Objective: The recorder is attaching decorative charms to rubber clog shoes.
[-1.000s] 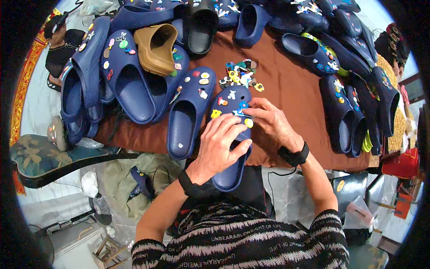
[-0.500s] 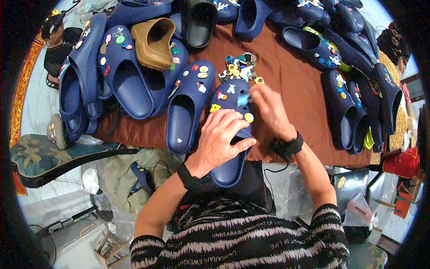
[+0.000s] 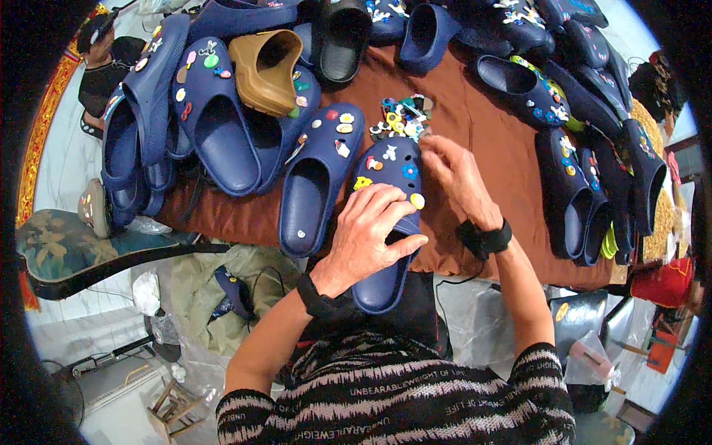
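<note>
My left hand (image 3: pixel 367 231) lies over a navy blue clog (image 3: pixel 386 274) at the table's near edge and grips it across the middle. The clog's toe carries small coloured charms, among them a yellow one (image 3: pixel 362 182) and a blue flower (image 3: pixel 409 170). My right hand (image 3: pixel 457 172) hovers just beyond the clog's toe, fingers curled, next to a small heap of loose coloured charms (image 3: pixel 400 120) on the brown tablecloth (image 3: pixel 482 111). Whether its fingers pinch a charm is hidden. A second navy clog (image 3: pixel 319 182) with charms lies beside the held one, to its left.
Many navy clogs crowd the table: a stack at the left (image 3: pixel 156 126), a row along the right (image 3: pixel 586 185), more at the back. A tan clog (image 3: pixel 263 70) and a black clog (image 3: pixel 343 41) lie among them. A patterned bench (image 3: pixel 67 248) stands at the lower left.
My right hand has moved away from the clog's toe toward the heap of loose charms. My left hand has kept its hold on the clog.
</note>
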